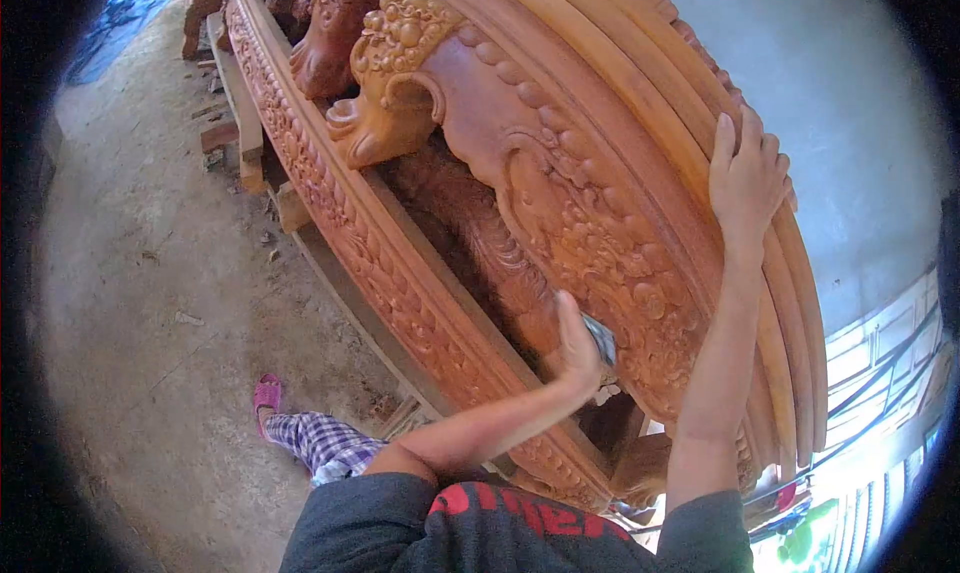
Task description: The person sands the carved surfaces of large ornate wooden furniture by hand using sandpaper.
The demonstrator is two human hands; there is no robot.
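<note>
A large reddish-brown carved wooden piece of furniture (pixel 560 213) lies tilted across the view. My left hand (pixel 578 348) is slightly blurred against its carved panel (pixel 650 313). Under the palm, a small folded grey-blue sheet (pixel 599 339), which looks like sandpaper, is pressed towards the wood. My left fingers are partly hidden. Higher up, my right hand (pixel 748 178) rests on the stepped edge moulding (pixel 690 123), its fingers spread over the outer side and nothing visible in it.
A long carved rail (pixel 340 223) runs along the left side, over wooden supports (pixel 245 153). A curved carved foot (pixel 385 123) juts up near the top. Below left, a leg in checked trousers (pixel 315 438) ends in a pink sandal (pixel 266 393) on the concrete floor (pixel 170 273).
</note>
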